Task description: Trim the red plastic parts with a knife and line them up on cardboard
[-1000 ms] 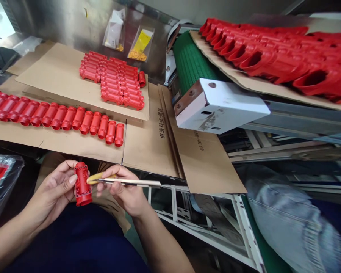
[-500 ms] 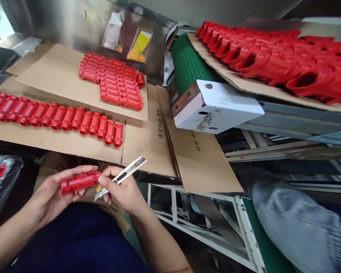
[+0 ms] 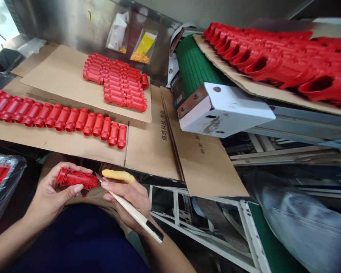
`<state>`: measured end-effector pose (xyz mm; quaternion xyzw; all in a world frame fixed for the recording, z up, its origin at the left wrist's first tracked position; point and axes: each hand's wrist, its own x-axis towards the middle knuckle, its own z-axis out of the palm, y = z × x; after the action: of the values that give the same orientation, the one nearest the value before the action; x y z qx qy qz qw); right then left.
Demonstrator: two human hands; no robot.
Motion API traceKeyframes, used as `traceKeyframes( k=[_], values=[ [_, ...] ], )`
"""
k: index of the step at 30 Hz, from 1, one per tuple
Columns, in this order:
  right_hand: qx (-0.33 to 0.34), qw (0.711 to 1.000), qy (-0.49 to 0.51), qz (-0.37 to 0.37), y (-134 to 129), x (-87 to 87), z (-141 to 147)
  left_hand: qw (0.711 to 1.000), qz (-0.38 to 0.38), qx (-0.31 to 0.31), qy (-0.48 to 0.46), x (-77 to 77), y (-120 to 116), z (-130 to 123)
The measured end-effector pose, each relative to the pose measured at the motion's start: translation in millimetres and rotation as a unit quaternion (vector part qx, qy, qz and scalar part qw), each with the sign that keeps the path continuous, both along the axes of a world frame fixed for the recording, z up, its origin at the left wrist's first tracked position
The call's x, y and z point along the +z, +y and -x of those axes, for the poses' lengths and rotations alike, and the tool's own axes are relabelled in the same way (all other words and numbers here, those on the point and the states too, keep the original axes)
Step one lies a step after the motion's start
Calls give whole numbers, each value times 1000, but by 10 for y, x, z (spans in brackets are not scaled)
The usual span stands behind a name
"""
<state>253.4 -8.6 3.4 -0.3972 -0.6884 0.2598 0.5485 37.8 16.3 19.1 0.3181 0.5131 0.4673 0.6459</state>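
Observation:
My left hand is closed around a red plastic housing, its open, hollow side with inner ribs turned up toward me. In my right hand is a utility knife with a pale handle, held like a pen. Its blade points at the right end of the housing; whether it touches is hard to tell. A yellow finger cot covers my right index finger. Beyond my hands, a row of similar red housings stands along the cardboard.
A block of red housings lies on a cardboard sheet. Bags with yellow pieces hang behind. To the right, a green conveyor carries more red parts. A lined bin stands left; a person's denim leg is right.
My left hand has turned the housing so its hollow side shows. My right hand has swung the knife round, its blade now pointing up-left at the housing's end.

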Motion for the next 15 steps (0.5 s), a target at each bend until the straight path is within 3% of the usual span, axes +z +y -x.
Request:
traceKeyframes(
  k=[7, 15],
  values=[
    [21, 1000, 3, -22, 45, 0, 52, 999, 16, 5, -42, 3, 3, -15],
    [-51, 995, -49, 70, 6, 159, -120, 992, 52, -21, -114, 12, 45, -7]
  ],
)
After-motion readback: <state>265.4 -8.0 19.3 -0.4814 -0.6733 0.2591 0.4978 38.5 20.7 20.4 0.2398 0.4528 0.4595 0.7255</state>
